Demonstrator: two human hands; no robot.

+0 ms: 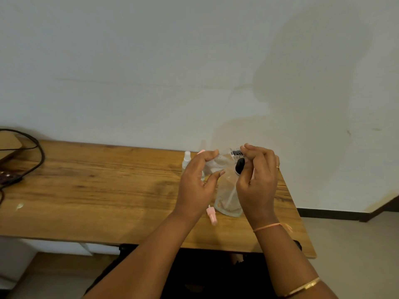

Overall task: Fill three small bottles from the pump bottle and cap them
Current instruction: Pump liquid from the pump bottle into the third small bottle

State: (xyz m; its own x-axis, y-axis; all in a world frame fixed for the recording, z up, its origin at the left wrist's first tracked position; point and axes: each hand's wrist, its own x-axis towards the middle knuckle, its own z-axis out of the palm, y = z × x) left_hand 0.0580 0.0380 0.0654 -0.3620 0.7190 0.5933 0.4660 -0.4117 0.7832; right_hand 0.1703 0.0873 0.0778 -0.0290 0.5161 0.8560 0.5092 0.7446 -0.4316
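Here, both hands are working close together over the far right part of the wooden table (pixel 108 180). The left hand (pixel 195 186) is curling around a small clear bottle (pixel 212 164), thumb and fingers pressed against its sides, holding it tilted just above the tabletop. The right hand (pixel 258 182) is pinching the black pump head (pixel 238 153) of the clear pump bottle (pixel 228 197) — the bottle is standing upright on the table between the two wrists, its tube showing through the side. Another small bottle (pixel 186 159) is standing just behind the left hand, near the wall. A pink cap (pixel 211 215) is lying on its side beside the pump bottle's base. At the far left, a black cable (pixel 36 147) is looping over the table's edge.
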